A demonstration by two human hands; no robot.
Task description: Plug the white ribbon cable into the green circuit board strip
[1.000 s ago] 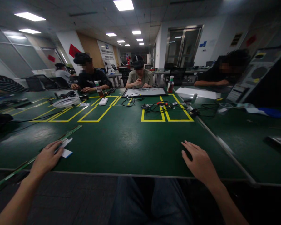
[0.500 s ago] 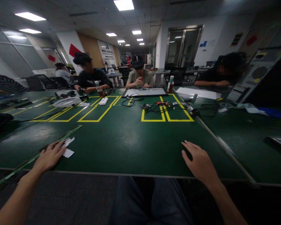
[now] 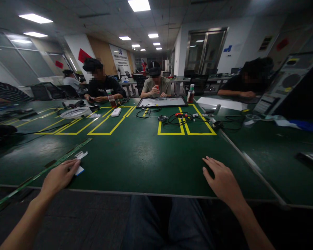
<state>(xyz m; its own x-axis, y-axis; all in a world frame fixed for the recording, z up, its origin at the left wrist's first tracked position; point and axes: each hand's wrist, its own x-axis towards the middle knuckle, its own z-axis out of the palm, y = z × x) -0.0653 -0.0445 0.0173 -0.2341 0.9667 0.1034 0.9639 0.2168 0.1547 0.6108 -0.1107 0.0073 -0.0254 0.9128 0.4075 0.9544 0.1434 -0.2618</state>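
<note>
My left hand [image 3: 60,177] is at the near left of the green table [image 3: 143,163], its fingers together over some small white pieces [image 3: 79,170]. Whether it grips them is hard to make out. Beside that hand a long thin green strip [image 3: 54,165] lies slantwise and sticks out past the table's near edge. On the right, my right hand [image 3: 223,180] rests palm down near the edge, fingers stretched out, with nothing in it.
Cables with a red-handled tool [image 3: 181,115] lie inside yellow tape outlines. Farther off are a white box [image 3: 116,112], a round white grille [image 3: 75,112], two bottles and a framed panel [image 3: 163,102]. People sit across the table; a computer case [image 3: 284,83] stands right.
My left hand has shifted right and a little nearer, off the green strip, and its fingers have drawn together. The white pieces moved slightly right. My right hand has stayed put.
</note>
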